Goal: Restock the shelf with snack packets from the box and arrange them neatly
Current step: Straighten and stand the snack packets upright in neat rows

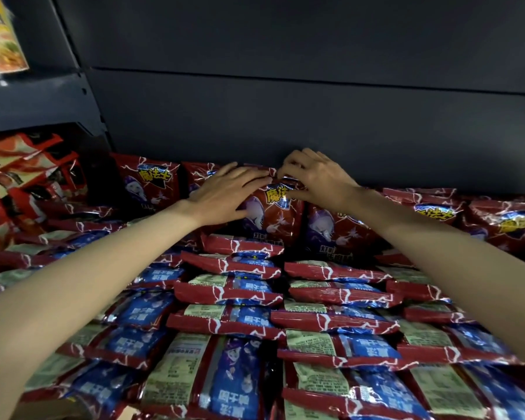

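- Red foil snack packet (273,207) stands upright at the back of the shelf, against the dark back panel (285,116), right under both my hands.
- My left hand (225,192) lies flat on its face, fingers straight and pressing.
- My right hand (312,177) pinches its top edge with curled fingers.
- Just right of my right hand, more upright packets (337,228) stand.
- Below my wrists, overlapping rows of packets (231,298) lie flat.

Snack packets (264,213): glossy, crinkled plastic film, red and blue print, reflective highlights. Shelf back panel (315,116): dark, matt, smooth, looks like painted metal.
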